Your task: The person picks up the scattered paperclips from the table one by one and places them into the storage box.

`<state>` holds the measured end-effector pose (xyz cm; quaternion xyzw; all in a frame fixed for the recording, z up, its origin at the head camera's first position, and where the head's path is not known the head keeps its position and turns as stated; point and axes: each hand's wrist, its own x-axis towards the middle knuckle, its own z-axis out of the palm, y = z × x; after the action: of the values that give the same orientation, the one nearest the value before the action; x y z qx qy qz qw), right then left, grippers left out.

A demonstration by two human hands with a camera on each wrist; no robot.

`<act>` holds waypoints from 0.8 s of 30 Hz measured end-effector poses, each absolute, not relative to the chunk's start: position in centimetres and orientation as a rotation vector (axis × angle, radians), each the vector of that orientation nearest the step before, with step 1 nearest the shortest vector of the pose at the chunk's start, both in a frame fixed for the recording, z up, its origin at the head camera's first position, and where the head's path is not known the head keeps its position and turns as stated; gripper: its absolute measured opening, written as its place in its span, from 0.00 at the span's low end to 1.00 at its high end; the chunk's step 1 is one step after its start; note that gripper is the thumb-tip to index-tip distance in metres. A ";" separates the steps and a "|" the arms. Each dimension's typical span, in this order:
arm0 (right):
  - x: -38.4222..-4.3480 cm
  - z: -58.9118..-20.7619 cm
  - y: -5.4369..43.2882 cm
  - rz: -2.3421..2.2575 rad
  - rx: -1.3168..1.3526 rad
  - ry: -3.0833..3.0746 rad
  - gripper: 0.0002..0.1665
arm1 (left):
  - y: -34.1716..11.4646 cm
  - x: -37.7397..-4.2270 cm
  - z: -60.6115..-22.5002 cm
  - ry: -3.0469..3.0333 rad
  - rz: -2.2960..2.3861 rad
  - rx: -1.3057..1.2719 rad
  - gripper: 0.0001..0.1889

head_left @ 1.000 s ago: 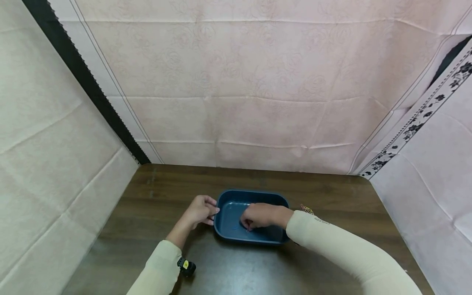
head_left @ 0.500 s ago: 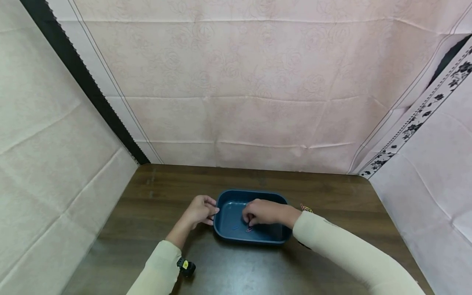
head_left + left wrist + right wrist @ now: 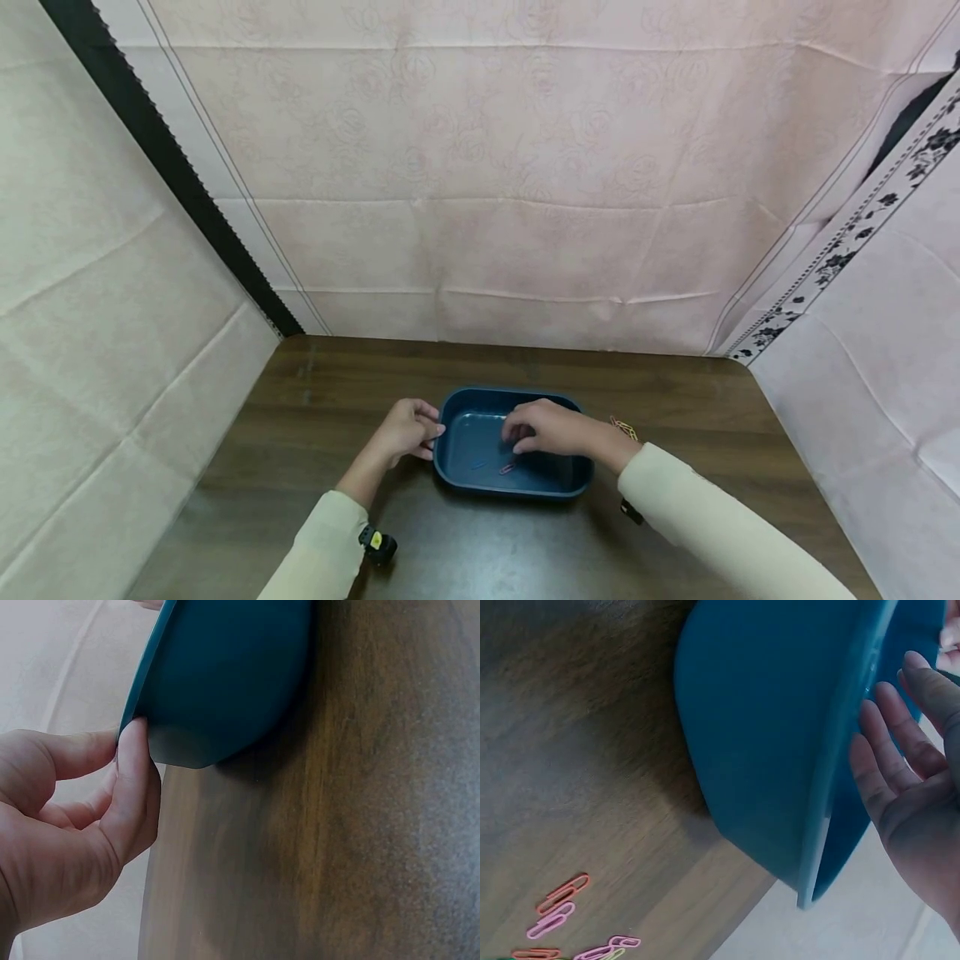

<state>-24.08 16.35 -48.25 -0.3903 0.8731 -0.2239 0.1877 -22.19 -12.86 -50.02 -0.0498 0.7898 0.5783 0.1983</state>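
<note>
A blue plastic tub (image 3: 480, 487) sits on the wooden table. My left hand (image 3: 401, 432) pinches its left rim between thumb and fingers, as the left wrist view shows with the tub wall (image 3: 225, 682) beside the fingertips. Over the tub's inside, my right hand (image 3: 551, 429) hovers with loosely bent fingers; in the right wrist view the hand (image 3: 915, 765) holds nothing visible. A pink paper clip (image 3: 507, 469) lies on the tub floor below the right fingertips, and a small blue clip (image 3: 477, 466) lies left of it.
Several coloured paper clips (image 3: 624, 428) lie on the table (image 3: 337, 375) just right of the tub, partly behind my right forearm; a pink one (image 3: 551, 921) shows in the right wrist view. Pale cloth (image 3: 487, 250) hangs behind the table and at both sides.
My right hand has risen from the tub floor and drawn back to the right, its fingers loosening. The pink paper clip has come into sight beneath it. My left hand stays on the rim.
</note>
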 end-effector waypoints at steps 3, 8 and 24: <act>-23.8 -48.2 16.9 -0.659 -1.091 2.489 0.13 | -12.9 -22.1 -50.0 2.211 1.613 -0.146 0.12; -23.4 -47.8 18.0 -0.765 -1.073 2.505 0.15 | -12.9 -22.1 -50.1 2.207 1.610 -0.148 0.12; -22.3 -46.3 21.2 -1.067 -0.880 2.522 0.18 | -12.9 -22.1 -50.0 2.207 1.633 -0.126 0.12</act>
<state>-22.27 21.18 -46.35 -0.3033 0.8692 -0.3676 0.1320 -22.07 -12.91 -50.02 -0.0448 0.7875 0.5828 0.1953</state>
